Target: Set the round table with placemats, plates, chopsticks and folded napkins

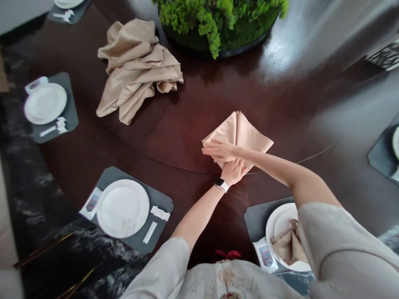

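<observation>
A beige cloth napkin (254, 139), folded to a diamond with a seam down its middle, lies on the dark table in front of me. My right hand (220, 150) rests flat across its left part, fingers stretched toward the left corner. My left hand (233, 171), with a watch (220, 183) on the wrist, presses on the napkin's near corner, fingers extended. The right forearm crosses just beyond the left hand. Part of the near corner is hidden under both hands.
A heap of loose beige napkins (137, 70) lies at the upper left. A green moss planter (218, 25) stands at the back. Grey placemats carry white plates (123, 207); a folded napkin (288, 245) sits on the right plate (272, 220), partly behind my sleeve.
</observation>
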Available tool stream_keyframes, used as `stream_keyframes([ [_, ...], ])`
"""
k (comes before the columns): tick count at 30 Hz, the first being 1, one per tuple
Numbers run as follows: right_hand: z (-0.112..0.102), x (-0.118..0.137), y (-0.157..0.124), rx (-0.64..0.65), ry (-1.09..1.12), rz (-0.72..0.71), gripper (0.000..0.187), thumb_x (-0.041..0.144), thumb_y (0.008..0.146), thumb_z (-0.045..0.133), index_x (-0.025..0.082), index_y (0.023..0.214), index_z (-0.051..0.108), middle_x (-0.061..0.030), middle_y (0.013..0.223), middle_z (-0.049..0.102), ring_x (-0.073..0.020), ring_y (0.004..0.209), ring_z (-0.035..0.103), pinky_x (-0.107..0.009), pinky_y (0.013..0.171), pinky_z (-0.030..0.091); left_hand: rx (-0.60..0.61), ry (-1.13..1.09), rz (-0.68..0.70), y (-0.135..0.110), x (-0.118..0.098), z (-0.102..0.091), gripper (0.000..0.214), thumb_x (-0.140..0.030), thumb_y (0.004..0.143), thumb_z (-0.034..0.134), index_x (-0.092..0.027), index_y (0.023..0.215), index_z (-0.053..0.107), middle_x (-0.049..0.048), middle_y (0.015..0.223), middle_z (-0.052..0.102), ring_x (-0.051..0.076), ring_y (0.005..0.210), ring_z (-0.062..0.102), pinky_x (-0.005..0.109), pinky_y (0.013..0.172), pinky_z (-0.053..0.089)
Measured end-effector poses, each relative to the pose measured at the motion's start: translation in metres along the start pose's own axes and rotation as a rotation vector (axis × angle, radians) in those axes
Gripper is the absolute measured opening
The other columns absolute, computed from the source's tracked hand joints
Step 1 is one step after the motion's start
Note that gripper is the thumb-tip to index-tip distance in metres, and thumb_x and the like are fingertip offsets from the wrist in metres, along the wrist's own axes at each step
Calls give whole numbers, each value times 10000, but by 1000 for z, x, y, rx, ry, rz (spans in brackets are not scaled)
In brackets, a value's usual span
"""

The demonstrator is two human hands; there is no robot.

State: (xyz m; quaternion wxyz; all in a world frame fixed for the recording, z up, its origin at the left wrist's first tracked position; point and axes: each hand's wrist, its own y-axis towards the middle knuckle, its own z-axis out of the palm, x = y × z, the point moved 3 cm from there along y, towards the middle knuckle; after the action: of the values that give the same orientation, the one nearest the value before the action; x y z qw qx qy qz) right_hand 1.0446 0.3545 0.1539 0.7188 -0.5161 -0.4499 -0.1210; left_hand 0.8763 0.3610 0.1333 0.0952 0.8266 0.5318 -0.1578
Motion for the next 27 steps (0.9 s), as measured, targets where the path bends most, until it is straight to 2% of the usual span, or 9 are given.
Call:
stream_keyframes([
  [1, 7, 5, 1, 24, -55, -106, 558, 161, 1006, 284, 14, 698, 726, -147, 1138, 716, -181, 1323, 547, -543, 1173, -3, -15, 8, 13, 0, 1, 0, 664, -458, 1018, 391, 5, 1494, 415, 238, 1573, 390, 325, 1493, 352, 475, 1244, 285],
  [3, 15, 14, -5, 14, -464, -507, 283, 158, 904, 547, 130, 1104, 746, -73, 1491, 477, -174, 1511, 274, -474, 1249, 38, -41, 18, 32, 0, 2, -2, 683, -462, 1007, 414, -2, 1511, 399, 223, 1619, 307, 313, 1532, 262, 456, 1271, 247],
  [7, 9, -25, -49, 44, -1078, -866, 631, 369, 984, 472, 195, 1576, 337, -56, 1657, 180, -246, 1564, 93, -570, 1282, 47, 14, -23, -13, -2, 7, -6, 636, -440, 993, 427, -74, 1513, 440, 197, 1581, 387, 314, 1513, 309, 512, 1257, 281],
  [10, -24, -81, -97, 202, -1245, -859, 650, 423, 1006, 409, 261, 1612, 238, -27, 1648, 273, -229, 1552, 212, -533, 1295, 156, 13, -61, -35, -2, 7, -8, 659, -400, 971, 464, -67, 1536, 398, 199, 1605, 340, 304, 1530, 265, 513, 1268, 250],
  [14, -104, -97, -133, -265, -1277, -626, 662, 432, 1004, 382, 217, 1615, 241, -107, 1641, 280, -324, 1545, 219, -658, 1255, 103, -24, -94, 24, 0, 8, -16, 707, -385, 957, 503, 5, 1531, 367, 238, 1635, 232, 294, 1557, 144, 469, 1285, 193],
  [16, -121, -91, -139, -333, -1298, -623, 691, 457, 986, 421, 188, 1605, 274, -139, 1641, 270, -362, 1542, 208, -686, 1243, 59, -2, -114, 75, 0, 13, -25, 764, -425, 941, 548, 14, 1535, 347, 265, 1629, 226, 308, 1557, 138, 481, 1275, 197],
  [20, -89, -100, -144, -5, -1370, -820, 825, 598, 906, 542, 127, 1561, 373, -194, 1620, 300, -387, 1526, 247, -667, 1241, 132, 103, -125, 334, -7, 41, -53, 1003, -537, 802, 731, -48, 1565, 303, 253, 1643, 198, 325, 1563, 109, 486, 1266, 198],
  [22, -72, -111, -145, -31, -1343, -836, 822, 617, 886, 567, 106, 1518, 446, -219, 1595, 346, -394, 1517, 266, -652, 1230, 209, 148, -98, 393, -12, 62, -65, 1019, -517, 735, 800, -87, 1546, 359, 234, 1646, 214, 344, 1561, 117, 505, 1264, 189],
  [27, -72, -121, -137, -156, -1220, -778, 558, 455, 934, 508, 147, 1388, 609, -177, 1494, 516, -360, 1458, 405, -599, 1217, 313, 224, -161, 301, -13, 109, -78, 389, -239, 918, 571, -144, 1288, 643, 181, 1476, 540, 279, 1440, 450, 453, 1204, 342],
])
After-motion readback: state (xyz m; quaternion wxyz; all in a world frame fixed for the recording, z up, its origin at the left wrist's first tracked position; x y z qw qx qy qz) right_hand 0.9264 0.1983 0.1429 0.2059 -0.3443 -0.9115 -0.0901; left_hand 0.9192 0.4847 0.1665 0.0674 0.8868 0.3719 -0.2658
